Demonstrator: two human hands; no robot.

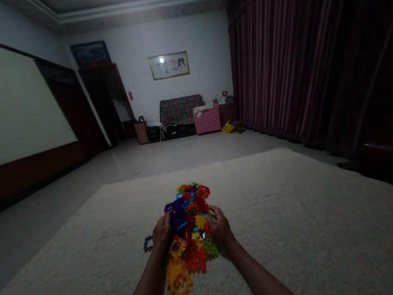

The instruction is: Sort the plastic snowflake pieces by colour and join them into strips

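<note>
Pale floor [141, 159] runs from the near rug out to the far wall [206, 47], and the room around me is dim. A dark purple curtain [278, 53] hangs in folds down my right side. In front of me spreads the cream rug [297, 221], reaching well past my hands. A pale panel [10, 102] covers much of the left wall, with a red shape at its edge, and beyond it stands a dark doorway [108, 103]. Against the far wall, a green and red cloth [181, 110] drapes over furniture, with a checked cloth [207, 120] to its right and a framed picture [168, 65] above. A yellow bag [228, 127] lies on the floor near the checked cloth.

The pile [191, 209] of bright, toothed pieces sits on the rug between my hands, stretching away from me. My left hand [160, 230] is curled against its left side, at the purple pieces [176, 212]; I cannot tell whether it grips any. My right hand [221, 227] is bent at the right side, thumb near a yellow piece [200, 222]; its grip, too, I cannot tell. Orange pieces [173, 269] trail toward me, and a green piece [211, 249] lies below my right fingers. A small purple ring [145, 244] rests just left of my left hand.
</note>
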